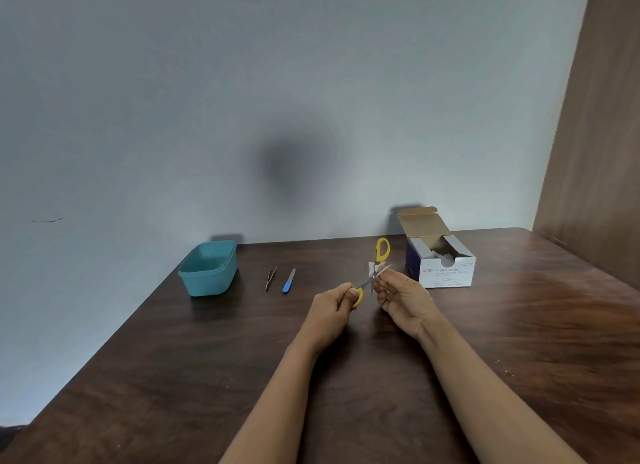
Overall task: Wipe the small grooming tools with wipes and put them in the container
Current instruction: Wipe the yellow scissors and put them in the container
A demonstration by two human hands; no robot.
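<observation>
1. Left hand (331,303): grip clamped on the lower yellow handle of the scissors (373,277), thumb on top.
2. Right hand (404,296): grip closed, fingertips pinching a white wipe (373,266) against a blade.
3. Scissors splayed open, held above the worktop (173,377), free loop pointing to 12 o'clock.
4. At 9 o'clock of the hands lie a file (288,281), tweezers (271,277), then the teal container (208,268).
5. Open swab box (445,271) at 2 o'clock.

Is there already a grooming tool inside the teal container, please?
No, the teal container shows only its bare inside; the tweezers and nail file lie on the table.
</observation>
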